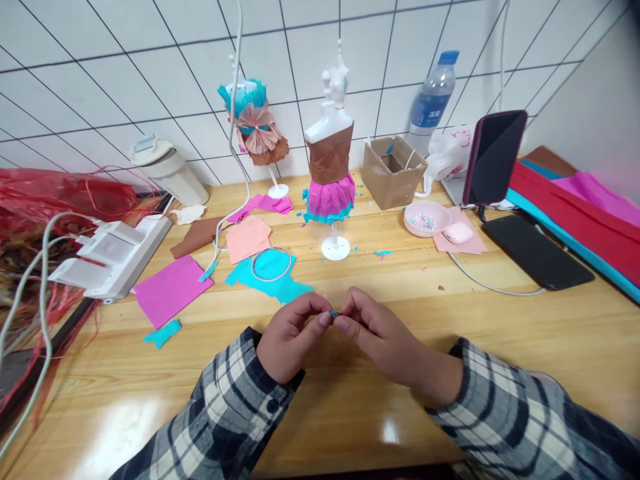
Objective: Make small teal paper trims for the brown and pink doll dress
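Observation:
My left hand [295,332] and my right hand [380,332] meet above the front of the table, thumbs and forefingers pinched. Between the fingertips shows a tiny bit of blue paper [335,313], mostly hidden, and both hands grip it. Just beyond the hands stands a white mannequin stand [329,127] with a brown paper top [331,157] and a magenta pleated skirt [332,195] edged in blue. Left of it is a second mannequin dressed in blue, pink and brown paper [257,127]. A blue paper piece [280,283] lies near my left hand, with a ring [254,267] on it.
At left lie magenta paper [173,290], peach paper [249,240], a power strip [115,260] and a cup [170,170]. At right are a cardboard box [393,177], a bead dish [425,230], a water bottle [433,100], an upright phone [495,157] and a black phone [537,250].

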A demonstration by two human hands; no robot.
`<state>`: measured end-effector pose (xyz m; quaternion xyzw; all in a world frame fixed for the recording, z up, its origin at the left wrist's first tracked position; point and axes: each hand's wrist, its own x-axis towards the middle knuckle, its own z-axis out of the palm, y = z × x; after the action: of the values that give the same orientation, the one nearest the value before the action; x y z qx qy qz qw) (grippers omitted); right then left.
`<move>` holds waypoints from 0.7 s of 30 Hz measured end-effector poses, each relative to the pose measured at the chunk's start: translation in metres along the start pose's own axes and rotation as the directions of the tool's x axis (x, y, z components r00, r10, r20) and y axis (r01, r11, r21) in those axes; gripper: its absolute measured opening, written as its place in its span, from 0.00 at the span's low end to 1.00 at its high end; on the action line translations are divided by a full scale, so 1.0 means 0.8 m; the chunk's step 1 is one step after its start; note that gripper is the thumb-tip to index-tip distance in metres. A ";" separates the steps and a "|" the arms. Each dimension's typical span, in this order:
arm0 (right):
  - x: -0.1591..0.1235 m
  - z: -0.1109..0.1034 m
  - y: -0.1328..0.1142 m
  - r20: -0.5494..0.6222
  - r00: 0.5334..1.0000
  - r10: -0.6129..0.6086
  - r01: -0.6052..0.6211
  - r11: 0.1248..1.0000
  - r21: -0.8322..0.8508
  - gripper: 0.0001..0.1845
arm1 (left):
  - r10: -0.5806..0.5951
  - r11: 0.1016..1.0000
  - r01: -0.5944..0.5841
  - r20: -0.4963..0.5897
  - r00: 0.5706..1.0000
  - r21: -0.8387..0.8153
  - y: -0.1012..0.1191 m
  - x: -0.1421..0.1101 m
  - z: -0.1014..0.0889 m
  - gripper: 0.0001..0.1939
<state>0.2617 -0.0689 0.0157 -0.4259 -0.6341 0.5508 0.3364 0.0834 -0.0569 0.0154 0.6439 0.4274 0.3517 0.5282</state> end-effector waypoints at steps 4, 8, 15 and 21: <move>0.002 0.004 0.006 0.019 0.996 0.086 -0.088 0.991 0.105 0.13 | -0.049 0.998 0.048 -0.015 0.999 -0.043 -0.002 0.003 0.001 0.13; 0.003 0.008 0.014 0.038 0.983 0.181 -0.185 0.967 0.176 0.16 | -0.120 0.991 0.120 0.009 0.993 -0.066 -0.004 0.005 -0.001 0.14; 0.007 0.012 0.021 0.028 0.967 0.255 -0.256 0.951 0.176 0.18 | -0.220 0.975 0.220 0.008 0.975 -0.009 -0.009 0.008 -0.004 0.13; 0.009 0.007 0.026 -0.041 0.963 0.265 -0.257 0.955 0.150 0.17 | -0.286 0.958 0.286 -0.030 0.958 -0.025 -0.007 0.009 -0.007 0.13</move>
<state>0.2572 -0.0640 -0.0063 -0.4970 -0.5205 0.6214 0.3096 0.0801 -0.0476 0.0107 0.5638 0.5211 0.2868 0.5730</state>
